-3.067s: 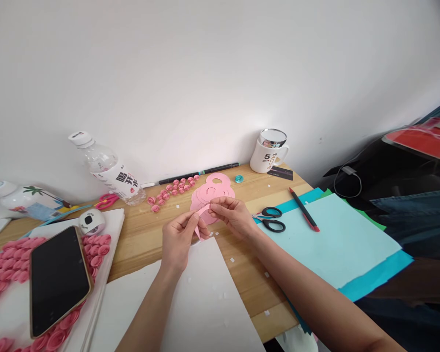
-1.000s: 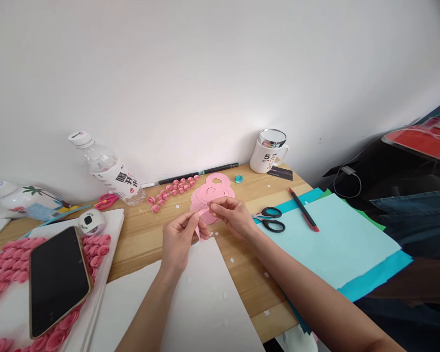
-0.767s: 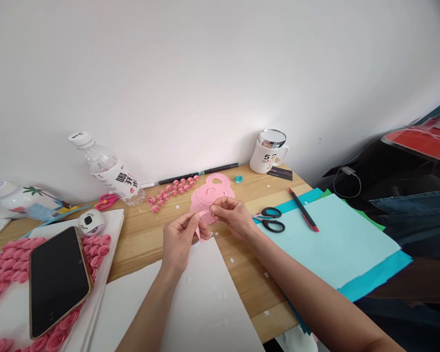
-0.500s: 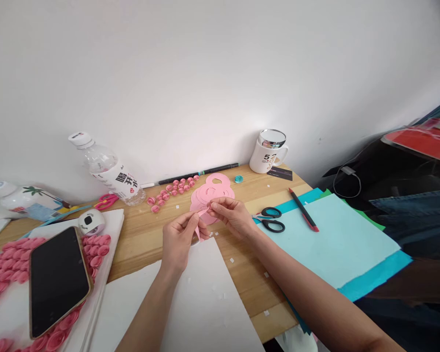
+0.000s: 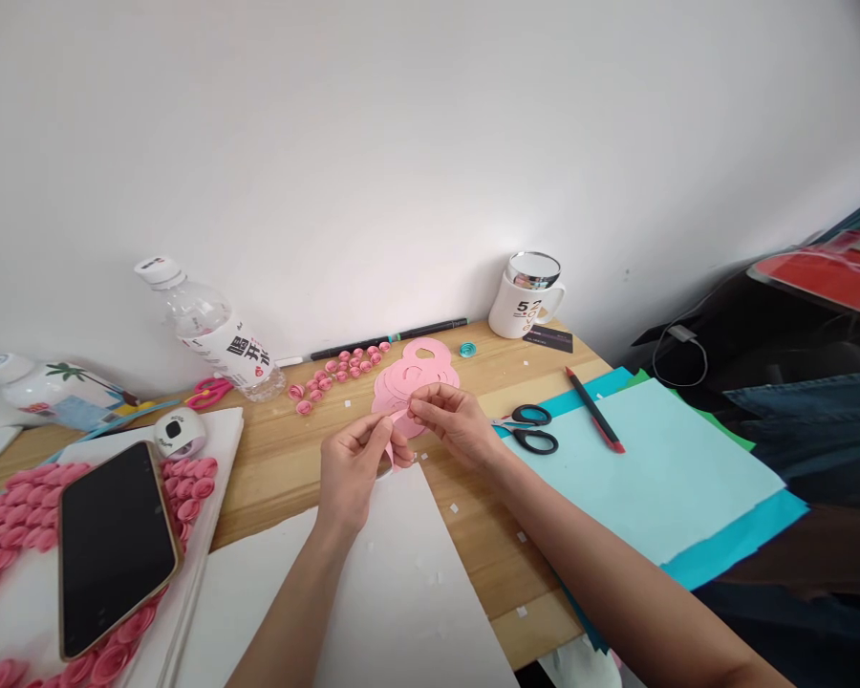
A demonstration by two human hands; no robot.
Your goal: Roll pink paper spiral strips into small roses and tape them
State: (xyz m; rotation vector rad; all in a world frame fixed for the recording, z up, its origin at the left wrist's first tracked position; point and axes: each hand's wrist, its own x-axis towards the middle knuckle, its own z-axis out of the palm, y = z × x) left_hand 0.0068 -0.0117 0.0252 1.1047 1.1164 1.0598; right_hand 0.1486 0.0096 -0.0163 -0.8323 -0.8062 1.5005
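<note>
Between my two hands runs a narrow pink paper strip (image 5: 392, 455), its loose end hanging below my left fingers. My left hand (image 5: 354, 468) pinches the strip between thumb and fingers. The fingertips of my right hand (image 5: 453, 420) are closed on the strip's other end, which they mostly hide. Just behind the hands lies a pile of pink paper spirals (image 5: 408, 373). Several small rolled pink paper flowers (image 5: 344, 368) stand left of the pile. Under my left hand is a white paper sheet (image 5: 401, 592).
Black-handled scissors (image 5: 534, 441) and a black-and-red pen (image 5: 593, 411) lie right, by light blue paper (image 5: 659, 478). A white mug (image 5: 523, 306) and a water bottle (image 5: 222, 330) stand near the wall. A phone (image 5: 118, 549) rests on a flower-covered board (image 5: 35, 602) at left.
Both hands keep nearly the same place and the same pinch on the pink strip. The whole view has shifted very slightly.
</note>
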